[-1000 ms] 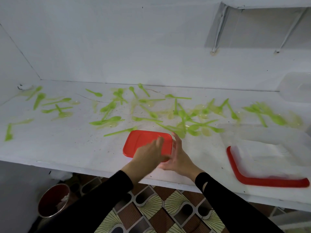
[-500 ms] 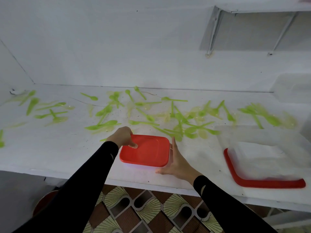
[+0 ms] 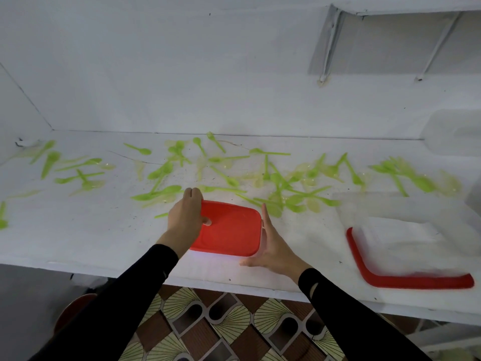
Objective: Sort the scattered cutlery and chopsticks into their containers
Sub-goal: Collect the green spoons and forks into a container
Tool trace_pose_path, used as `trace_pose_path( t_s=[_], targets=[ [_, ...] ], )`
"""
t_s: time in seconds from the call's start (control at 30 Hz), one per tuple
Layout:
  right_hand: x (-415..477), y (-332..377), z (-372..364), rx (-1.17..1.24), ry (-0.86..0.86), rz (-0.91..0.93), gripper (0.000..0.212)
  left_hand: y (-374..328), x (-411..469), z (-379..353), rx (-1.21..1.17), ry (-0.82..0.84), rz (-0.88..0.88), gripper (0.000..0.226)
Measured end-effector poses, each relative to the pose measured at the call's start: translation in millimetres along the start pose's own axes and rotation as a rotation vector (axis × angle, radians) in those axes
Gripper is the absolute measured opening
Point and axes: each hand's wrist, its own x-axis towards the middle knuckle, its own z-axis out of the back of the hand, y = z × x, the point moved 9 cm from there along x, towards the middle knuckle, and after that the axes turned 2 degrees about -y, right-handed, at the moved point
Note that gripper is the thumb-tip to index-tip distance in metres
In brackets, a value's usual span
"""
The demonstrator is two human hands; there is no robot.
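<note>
A clear container with a red lid (image 3: 231, 229) sits near the front of the white counter (image 3: 86, 230). My left hand (image 3: 186, 217) grips the lid's far left corner, thumb on top and fingers curled over the edge. My right hand (image 3: 270, 247) lies flat against the container's right side with straight fingers. Several green plastic spoons and forks (image 3: 283, 186) lie scattered across the counter behind it, from the far left (image 3: 49, 162) to the far right (image 3: 406, 175).
A second clear container (image 3: 406, 230) stands at the right on a red lid (image 3: 406, 281). Another clear box (image 3: 455, 131) is at the back right against the wall. A shelf bracket (image 3: 328, 45) hangs above. Patterned floor shows below the counter's edge.
My left hand left the lid's near edge and took hold of its far left corner. My right hand stayed against the right side. The view moved slightly.
</note>
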Motion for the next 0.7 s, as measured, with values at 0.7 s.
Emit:
trace_pose_path(
  t_s=[0.7],
  targets=[
    [-29.3, 27.8, 9.9, -0.054, 0.181, -0.069, 0.133, -23.1, -36.6, 38.7, -0.264, -0.201, -0.354, 0.030]
  ],
)
